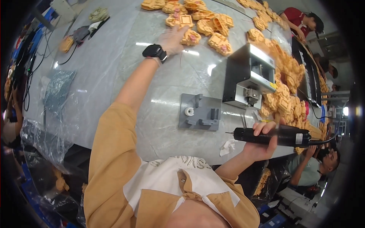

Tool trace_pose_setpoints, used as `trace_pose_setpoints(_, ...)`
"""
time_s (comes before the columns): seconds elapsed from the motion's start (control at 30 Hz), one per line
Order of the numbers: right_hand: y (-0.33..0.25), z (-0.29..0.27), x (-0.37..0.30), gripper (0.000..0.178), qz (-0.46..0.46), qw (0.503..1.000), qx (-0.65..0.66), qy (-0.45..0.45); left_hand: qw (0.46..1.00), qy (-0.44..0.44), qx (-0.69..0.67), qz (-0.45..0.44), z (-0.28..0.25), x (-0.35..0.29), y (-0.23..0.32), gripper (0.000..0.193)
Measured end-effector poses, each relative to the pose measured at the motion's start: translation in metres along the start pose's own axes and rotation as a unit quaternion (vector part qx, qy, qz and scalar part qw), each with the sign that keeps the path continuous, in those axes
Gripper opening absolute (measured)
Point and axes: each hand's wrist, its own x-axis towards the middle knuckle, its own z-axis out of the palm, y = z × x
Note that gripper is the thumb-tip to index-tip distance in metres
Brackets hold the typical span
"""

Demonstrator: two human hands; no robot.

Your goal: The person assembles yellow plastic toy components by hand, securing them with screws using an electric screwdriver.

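Observation:
Stretched out at the far middle, my left hand (172, 40), with a dark watch on its wrist, has its fingers and thumb around the near side of a yellow-orange molded plastic part (191, 38). That part has a small pinkish piece on it and lies at the edge of a group of like parts (205, 26). My right hand (262, 142) is closed around a black electric screwdriver (281, 136), held level above the near right of the table, its bit pointing left. Left of the bit sits a grey fixture (200, 113) with upright posts and a white round socket.
A black and silver bench machine (249, 78) stands right of the fixture. Behind it lies a big heap of orange parts (283, 97). A crumpled white paper (227, 147) is near the front edge. Clear plastic bags (59, 91) lie left. Other people sit at right.

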Motion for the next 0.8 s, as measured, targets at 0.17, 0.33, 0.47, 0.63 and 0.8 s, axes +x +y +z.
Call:
trace_pose_setpoints(0.17,-0.015,-0.028,0.0,0.051,0.021,0.995,-0.034,0.094,0.969,0.092,-0.225,-0.043,-0.009,-0.045,-0.013,0.05)
trace_pose_setpoints(0.33,-0.012,-0.037,-0.012,0.048,0.025,0.99,-0.047,0.131,0.988,0.063,-0.144,0.0,-0.078,-0.124,0.052,0.048)
trace_pose_setpoints(0.47,0.0,-0.035,-0.009,0.049,0.039,0.996,-0.016,0.08,0.955,0.003,-0.272,0.121,-0.08,-0.135,0.1,0.053)
trace_pose_setpoints(0.63,0.001,-0.029,-0.012,0.049,0.049,0.994,-0.016,0.094,0.917,-0.165,-0.3,0.206,-0.052,-0.136,0.137,0.056)
trace_pose_setpoints(0.8,0.0,-0.033,-0.016,0.047,0.065,0.996,0.005,0.056,0.949,-0.131,-0.188,0.218,-0.043,-0.132,0.157,0.05)
